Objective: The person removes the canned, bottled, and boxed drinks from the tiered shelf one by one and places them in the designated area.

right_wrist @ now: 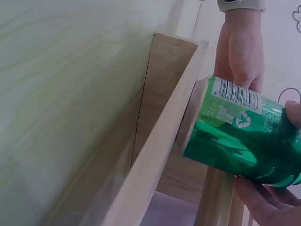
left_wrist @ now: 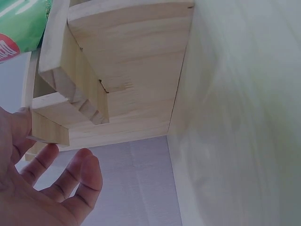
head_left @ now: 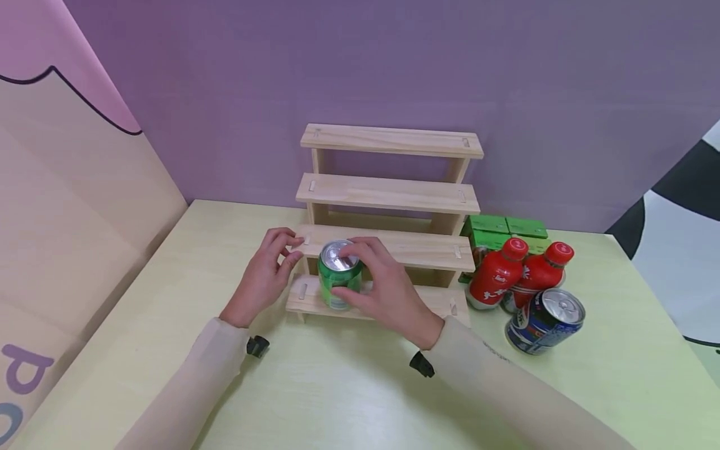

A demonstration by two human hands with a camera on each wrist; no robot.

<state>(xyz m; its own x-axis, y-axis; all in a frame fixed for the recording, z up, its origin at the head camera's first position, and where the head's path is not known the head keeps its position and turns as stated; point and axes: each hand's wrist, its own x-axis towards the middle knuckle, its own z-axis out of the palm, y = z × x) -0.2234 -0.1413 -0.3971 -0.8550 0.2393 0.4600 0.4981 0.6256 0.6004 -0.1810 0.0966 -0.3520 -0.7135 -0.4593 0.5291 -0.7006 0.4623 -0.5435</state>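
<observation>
A green soda can [head_left: 333, 284] stands upright on the left part of the lowest tier of a four-tier wooden display stand [head_left: 388, 192]. My right hand [head_left: 390, 289] grips the can from the right, thumb low on its front and fingers near the silver top. Its barcode side shows in the right wrist view, where the base of the can [right_wrist: 235, 136] meets the board. At the left end of the second tier from the bottom, my left hand [head_left: 263, 275] pinches the board's end [left_wrist: 51, 131] between thumb and fingers; its other fingers are loosely bent.
To the right of the stand are two red bottles [head_left: 495, 278] with red caps, and a dark blue can [head_left: 544, 322] in front of them. Green boxes [head_left: 488, 224] sit behind the bottles. A purple wall [head_left: 394, 62] rises behind the stand.
</observation>
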